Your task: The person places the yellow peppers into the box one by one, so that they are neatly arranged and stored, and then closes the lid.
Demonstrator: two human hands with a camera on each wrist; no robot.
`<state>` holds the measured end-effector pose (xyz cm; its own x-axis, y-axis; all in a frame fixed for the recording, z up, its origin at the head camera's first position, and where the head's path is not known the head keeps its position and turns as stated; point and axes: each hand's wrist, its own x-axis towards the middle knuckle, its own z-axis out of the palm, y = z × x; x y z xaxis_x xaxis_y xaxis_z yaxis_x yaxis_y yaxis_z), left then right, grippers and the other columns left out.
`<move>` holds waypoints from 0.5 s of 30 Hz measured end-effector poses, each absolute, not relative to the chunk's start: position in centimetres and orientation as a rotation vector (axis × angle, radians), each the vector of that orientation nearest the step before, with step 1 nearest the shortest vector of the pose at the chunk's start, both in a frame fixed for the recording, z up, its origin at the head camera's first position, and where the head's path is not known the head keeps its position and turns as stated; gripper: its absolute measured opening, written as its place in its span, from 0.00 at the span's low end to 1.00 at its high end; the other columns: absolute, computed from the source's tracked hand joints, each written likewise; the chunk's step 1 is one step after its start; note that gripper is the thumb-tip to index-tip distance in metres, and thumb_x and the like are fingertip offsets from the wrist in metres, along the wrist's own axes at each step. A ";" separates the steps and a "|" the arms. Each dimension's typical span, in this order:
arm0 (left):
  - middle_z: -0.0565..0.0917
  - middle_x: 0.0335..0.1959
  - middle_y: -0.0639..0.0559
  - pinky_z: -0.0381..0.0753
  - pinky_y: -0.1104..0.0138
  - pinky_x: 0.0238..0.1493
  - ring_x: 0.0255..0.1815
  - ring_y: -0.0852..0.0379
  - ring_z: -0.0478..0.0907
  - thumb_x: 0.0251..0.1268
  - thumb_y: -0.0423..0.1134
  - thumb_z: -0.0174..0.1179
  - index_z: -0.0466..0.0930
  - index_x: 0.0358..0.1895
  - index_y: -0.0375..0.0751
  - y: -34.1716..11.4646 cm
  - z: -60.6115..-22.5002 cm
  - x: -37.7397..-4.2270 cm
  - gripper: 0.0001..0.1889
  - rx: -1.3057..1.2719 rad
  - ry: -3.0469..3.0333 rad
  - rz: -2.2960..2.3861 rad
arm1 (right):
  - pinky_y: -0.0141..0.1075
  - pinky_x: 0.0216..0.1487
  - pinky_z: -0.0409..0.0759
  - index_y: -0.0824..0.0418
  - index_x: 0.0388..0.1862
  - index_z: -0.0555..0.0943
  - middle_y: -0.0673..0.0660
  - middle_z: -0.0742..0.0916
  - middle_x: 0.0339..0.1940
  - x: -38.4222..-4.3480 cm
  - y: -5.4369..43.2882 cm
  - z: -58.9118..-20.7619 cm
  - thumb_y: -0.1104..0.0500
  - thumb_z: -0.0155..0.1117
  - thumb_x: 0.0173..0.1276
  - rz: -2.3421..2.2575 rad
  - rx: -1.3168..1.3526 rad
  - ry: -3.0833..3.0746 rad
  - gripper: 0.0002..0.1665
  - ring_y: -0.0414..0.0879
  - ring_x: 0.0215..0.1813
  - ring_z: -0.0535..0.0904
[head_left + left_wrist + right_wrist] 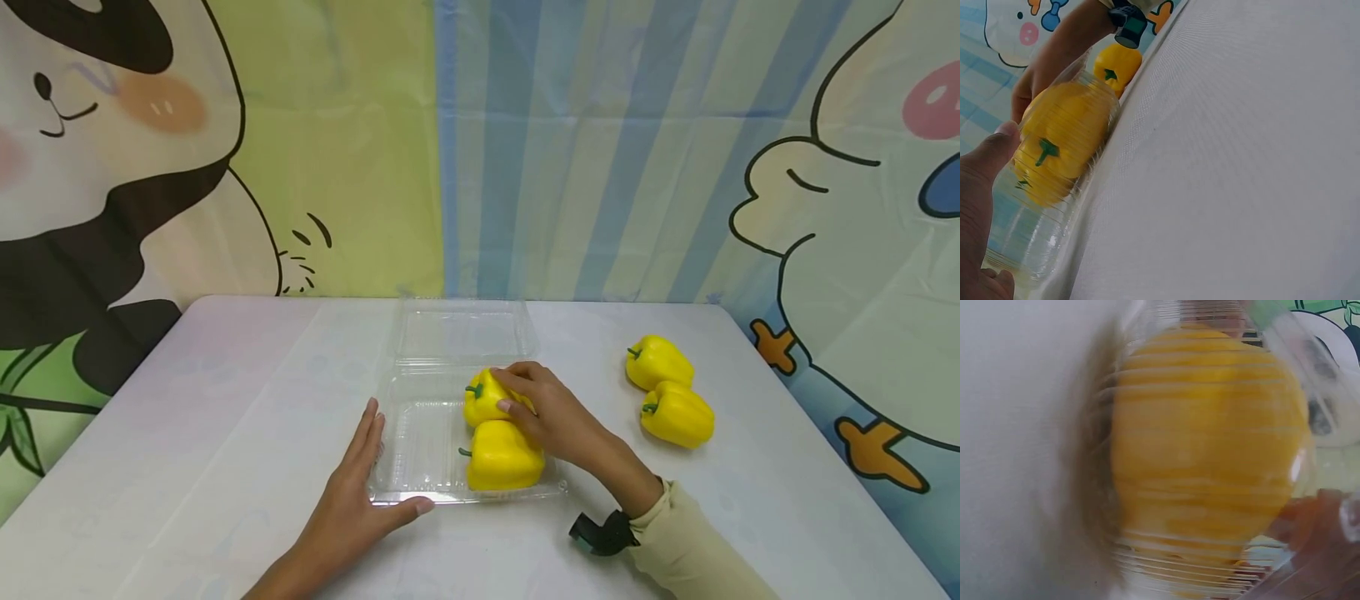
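Observation:
A clear plastic clamshell box [420, 446] lies on the table with its lid [465, 333] folded back toward the wall. Two yellow bell peppers with green stems are in its right half, a nearer pepper [504, 457] and a farther pepper [483, 400]. The right hand [558, 412] grips the farther pepper from above, thumb and fingers round its right side. The left hand [352, 483] rests with straight fingers along the box's left side, its thumb at the front rim. Through the ribbed clear wall, the right wrist view shows a pepper [1210, 444] close up.
Two more yellow peppers sit touching on the table's right side, one farther pepper [660, 362] and one nearer pepper [678, 414]. A white cloth covers the table [225, 467]. Behind it hangs a printed curtain [570, 150] with cartoon animals.

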<state>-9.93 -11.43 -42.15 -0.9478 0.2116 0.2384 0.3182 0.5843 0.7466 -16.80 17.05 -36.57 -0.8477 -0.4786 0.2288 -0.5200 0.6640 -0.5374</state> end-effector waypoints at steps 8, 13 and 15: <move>0.37 0.79 0.63 0.58 0.52 0.67 0.77 0.47 0.47 0.40 0.63 0.75 0.47 0.77 0.33 -11.4 -42.2 -9.9 0.65 -0.444 -2.692 -1.313 | 0.49 0.60 0.74 0.60 0.71 0.70 0.63 0.74 0.61 -16.6 17.0 -36.2 0.59 0.59 0.73 0.913 0.832 -2.846 0.28 0.54 0.59 0.72; 0.37 0.79 0.63 0.58 0.53 0.67 0.77 0.48 0.47 0.40 0.63 0.75 0.46 0.77 0.34 -11.4 -42.1 -9.9 0.65 -0.450 -2.690 -1.315 | 0.49 0.60 0.74 0.59 0.71 0.69 0.63 0.74 0.62 -16.7 17.0 -36.2 0.59 0.59 0.74 0.930 0.819 -2.862 0.28 0.54 0.59 0.71; 0.38 0.79 0.63 0.57 0.59 0.68 0.77 0.48 0.48 0.40 0.63 0.74 0.47 0.77 0.34 -11.5 -42.2 -9.8 0.65 -0.449 -2.685 -1.315 | 0.49 0.61 0.74 0.59 0.71 0.70 0.63 0.74 0.62 -16.7 16.9 -36.3 0.59 0.59 0.74 0.935 0.827 -2.854 0.28 0.54 0.59 0.71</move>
